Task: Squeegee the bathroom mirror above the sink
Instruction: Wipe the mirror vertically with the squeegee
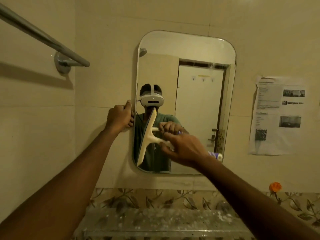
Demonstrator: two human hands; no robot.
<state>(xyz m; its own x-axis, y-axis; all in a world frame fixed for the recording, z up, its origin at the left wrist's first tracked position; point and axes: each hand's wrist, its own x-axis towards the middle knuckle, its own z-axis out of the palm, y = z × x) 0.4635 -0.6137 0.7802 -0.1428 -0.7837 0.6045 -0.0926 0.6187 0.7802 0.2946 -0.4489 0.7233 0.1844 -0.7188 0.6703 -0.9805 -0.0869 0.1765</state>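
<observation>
1. Working the lower-left part of the rounded-corner wall mirror [199, 49]: the cream plastic squeegee [147, 135] lies with its blade near-vertical against the glass, close to the left edge.
2. Right hand [183, 148] clamped on the squeegee handle, thumb and fingers wrapped around it.
3. Left hand [120, 116] closed over the mirror's left rim, apparently bracing it.
4. Droplets or streaks visible near the top right of the glass; that zone looks unfinished.
5. Judgement: mid-task. Cannot tell which strips are already wiped; right half and top likely remain.
6. Sink not in view; a speckled shelf [155, 220] sits below.
</observation>
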